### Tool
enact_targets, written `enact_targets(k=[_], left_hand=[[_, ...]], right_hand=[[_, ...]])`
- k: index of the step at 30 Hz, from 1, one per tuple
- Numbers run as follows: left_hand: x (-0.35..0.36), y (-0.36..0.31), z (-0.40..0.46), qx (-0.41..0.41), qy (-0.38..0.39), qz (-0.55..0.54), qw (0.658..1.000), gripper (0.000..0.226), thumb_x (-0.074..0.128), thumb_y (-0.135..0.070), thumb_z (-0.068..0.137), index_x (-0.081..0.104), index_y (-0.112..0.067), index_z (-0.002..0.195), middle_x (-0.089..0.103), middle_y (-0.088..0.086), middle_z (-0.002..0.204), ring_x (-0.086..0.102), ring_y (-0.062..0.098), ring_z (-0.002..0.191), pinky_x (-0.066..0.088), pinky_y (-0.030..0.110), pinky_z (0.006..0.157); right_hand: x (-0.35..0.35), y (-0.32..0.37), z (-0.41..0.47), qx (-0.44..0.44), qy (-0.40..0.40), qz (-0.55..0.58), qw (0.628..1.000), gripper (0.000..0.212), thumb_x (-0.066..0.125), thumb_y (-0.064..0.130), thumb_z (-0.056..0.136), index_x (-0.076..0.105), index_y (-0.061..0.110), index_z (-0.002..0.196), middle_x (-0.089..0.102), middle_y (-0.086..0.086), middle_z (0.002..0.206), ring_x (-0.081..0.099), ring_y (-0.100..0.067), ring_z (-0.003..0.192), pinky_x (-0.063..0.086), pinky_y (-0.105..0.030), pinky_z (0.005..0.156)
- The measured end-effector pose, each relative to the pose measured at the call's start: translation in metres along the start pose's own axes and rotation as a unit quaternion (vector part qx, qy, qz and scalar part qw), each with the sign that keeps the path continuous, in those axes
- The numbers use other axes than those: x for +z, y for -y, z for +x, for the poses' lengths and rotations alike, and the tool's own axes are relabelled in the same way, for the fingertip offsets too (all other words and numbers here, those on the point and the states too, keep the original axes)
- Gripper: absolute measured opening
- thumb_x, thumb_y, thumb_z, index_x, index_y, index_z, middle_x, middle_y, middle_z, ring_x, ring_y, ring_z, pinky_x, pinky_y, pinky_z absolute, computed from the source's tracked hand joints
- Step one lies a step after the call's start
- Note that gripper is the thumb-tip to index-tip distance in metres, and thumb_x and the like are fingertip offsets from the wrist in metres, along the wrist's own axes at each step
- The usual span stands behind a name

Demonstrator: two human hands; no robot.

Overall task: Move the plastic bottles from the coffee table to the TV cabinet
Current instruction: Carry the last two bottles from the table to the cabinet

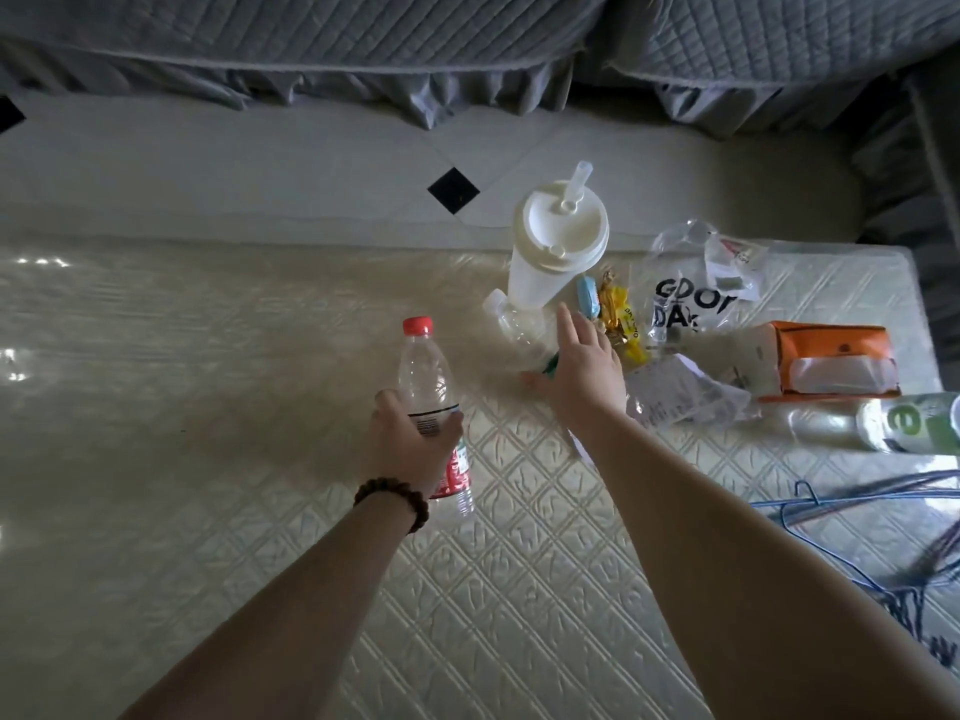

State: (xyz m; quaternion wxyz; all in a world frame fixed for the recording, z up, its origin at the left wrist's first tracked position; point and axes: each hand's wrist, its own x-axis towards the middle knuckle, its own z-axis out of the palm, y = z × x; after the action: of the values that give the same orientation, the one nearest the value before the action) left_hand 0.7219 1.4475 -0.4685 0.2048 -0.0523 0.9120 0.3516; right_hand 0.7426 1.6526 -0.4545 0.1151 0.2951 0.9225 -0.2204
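Observation:
My left hand (pixel 413 441) is shut on a clear plastic bottle with a red cap and red label (pixel 426 379), held above the coffee table (pixel 182 459). My right hand (pixel 584 368) hovers, fingers spread, over a second clear bottle with a white cap (pixel 506 319) that lies on the table. It holds nothing. A third clear bottle with a green label (pixel 904 423) lies on its side at the right edge.
A tall white cup with a straw (pixel 558 246) stands just behind the white-capped bottle. Snack wrappers (pixel 618 317), a printed plastic bag (pixel 696 298), an orange tissue pack (pixel 826 361) and crumpled paper (pixel 675 392) crowd the right side. Blue wire hangers (pixel 883 511) lie near right. A grey sofa (pixel 363 39) is behind.

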Motion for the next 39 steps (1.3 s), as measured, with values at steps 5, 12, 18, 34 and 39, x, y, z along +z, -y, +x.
enact_targets(k=[5,12,18,34,39], left_hand=[[-0.011,0.004,-0.001,-0.001,-0.024,0.006,1.000,0.056,0.077,-0.044,0.064,0.040,-0.015,0.096,0.059,0.004,0.090,0.051,0.015,0.066,0.030,0.019,0.048],[-0.045,-0.009,-0.015,-0.011,-0.038,0.021,0.999,0.061,0.074,-0.050,0.066,0.042,-0.016,0.105,0.058,0.003,0.104,0.058,0.023,0.081,0.038,0.028,0.060],[-0.109,-0.038,-0.056,0.019,-0.055,0.020,0.998,0.071,0.073,-0.053,0.064,0.041,-0.016,0.117,0.057,0.006,0.116,0.059,0.028,0.096,0.044,0.031,0.070],[-0.254,-0.094,-0.230,0.128,0.000,0.030,0.991,0.066,0.068,-0.058,0.067,0.043,-0.022,0.118,0.058,-0.001,0.113,0.058,0.017,0.086,0.040,0.026,0.064],[-0.255,-0.099,-0.261,0.196,0.038,0.044,0.979,0.067,0.069,-0.057,0.069,0.043,-0.022,0.119,0.058,-0.001,0.113,0.057,0.016,0.086,0.039,0.025,0.064]], right_hand=[[0.011,0.001,-0.010,0.026,0.028,-0.031,0.999,0.071,0.066,0.030,0.085,0.028,0.022,0.145,0.046,-0.003,0.142,0.042,-0.026,0.127,0.043,-0.042,0.099],[-0.009,0.019,-0.043,0.026,0.012,0.033,0.999,0.080,0.070,0.044,0.080,0.028,0.024,0.145,0.048,-0.002,0.140,0.043,-0.024,0.127,0.049,-0.040,0.090],[-0.071,0.053,-0.103,0.021,-0.041,0.108,0.993,0.080,0.073,0.047,0.076,0.034,0.024,0.142,0.055,0.000,0.133,0.053,-0.022,0.116,0.051,-0.036,0.080],[-0.205,0.093,-0.328,0.120,-0.184,0.202,0.954,0.066,0.072,0.050,0.075,0.044,0.022,0.127,0.064,-0.004,0.108,0.056,-0.022,0.090,0.046,-0.033,0.068],[-0.202,0.081,-0.385,0.181,-0.233,0.217,0.931,0.070,0.072,0.052,0.074,0.043,0.023,0.131,0.064,-0.004,0.110,0.053,-0.019,0.089,0.043,-0.032,0.069]])
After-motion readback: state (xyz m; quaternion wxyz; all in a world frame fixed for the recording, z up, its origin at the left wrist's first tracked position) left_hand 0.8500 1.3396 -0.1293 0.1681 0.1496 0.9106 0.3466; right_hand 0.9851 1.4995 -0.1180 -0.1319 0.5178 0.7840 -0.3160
